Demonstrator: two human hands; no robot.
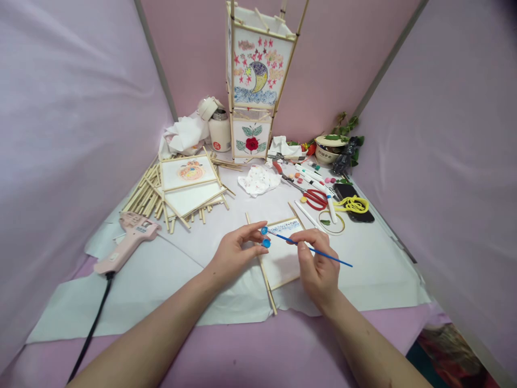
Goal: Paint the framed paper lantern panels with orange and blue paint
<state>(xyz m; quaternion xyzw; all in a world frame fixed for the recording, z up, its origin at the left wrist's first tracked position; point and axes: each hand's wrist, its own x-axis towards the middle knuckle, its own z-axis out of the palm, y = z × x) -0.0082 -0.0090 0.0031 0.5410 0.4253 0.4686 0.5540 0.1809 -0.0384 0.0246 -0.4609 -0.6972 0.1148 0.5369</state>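
My left hand (238, 245) pinches a small blue paint pot (265, 243) with its lid flipped up, holding it over the left edge of a framed white panel (283, 264). A thin blue paintbrush (329, 257) is gripped in my right hand (319, 261), its tip at the upper part of the pot. Blue dabs run along the top of the panel, which is bordered by thin wooden sticks. My right hand covers part of the panel's right side.
A tall stick-framed lantern (262, 70) with painted panels stands at the back. To the left lie a pink glue gun (129, 240), a stick pile (141, 188) and another painted panel (189, 171). Red-handled scissors (315, 199), markers, yellow cord (353, 205) and a phone (361, 214) lie right.
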